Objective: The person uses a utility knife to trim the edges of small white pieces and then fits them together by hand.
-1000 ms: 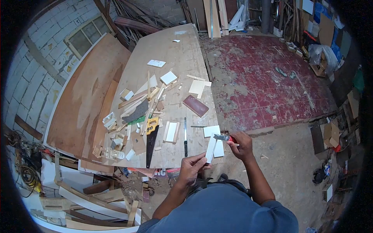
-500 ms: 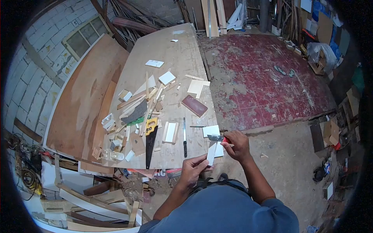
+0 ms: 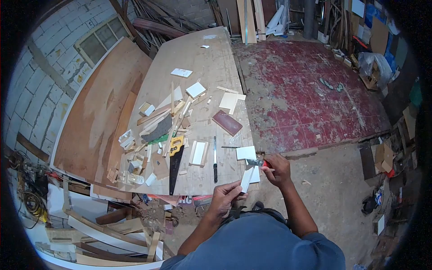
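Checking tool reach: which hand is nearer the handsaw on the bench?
Left. The left hand is just right of and below the handsaw; the right hand sits farther right, past the bench edge.

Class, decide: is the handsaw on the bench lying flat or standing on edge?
Lying flat. The handsaw rests broadside on the workbench, dark blade face up, yellow handle toward the scraps; neither hand touches it.

— What carries everything here?
— A long plywood table [image 3: 204, 58]. On it lie a handsaw [image 3: 175, 158] with yellow handle, a dark red block [image 3: 227, 122], white square pieces [image 3: 195, 89] and many wood scraps [image 3: 159, 123].
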